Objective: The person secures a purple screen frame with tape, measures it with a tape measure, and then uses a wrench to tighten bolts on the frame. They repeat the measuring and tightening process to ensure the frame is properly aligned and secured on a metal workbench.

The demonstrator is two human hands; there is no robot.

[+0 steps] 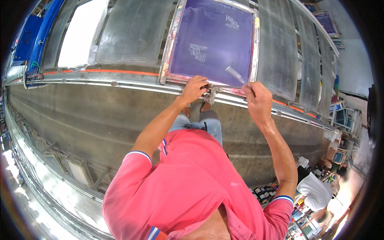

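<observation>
A screen-printing frame (pixel 164 66) with purple mesh (pixel 216 44) lies in front of me, with pale lettering on the mesh. At its near edge, a metal clamp (pixel 212 95) sits on the rail. My left hand (pixel 194 90) is closed at the clamp, its fingertips on a small dark part whose kind I cannot make out. My right hand (pixel 258 100) is closed at the frame's near right corner, gripping the end of a thin metal rod (pixel 228 87) that reaches toward the clamp. A small translucent strip (pixel 234 74) shows on the mesh close by.
Glassy grey panels (pixel 132 34) line the long table on both sides of the frame. A white sheet (pixel 82 34) lies at the left, near a blue machine part (pixel 30 40). The rail (pixel 136 82) runs along the table's near edge. Bottles (pixel 264 194) stand at the lower right.
</observation>
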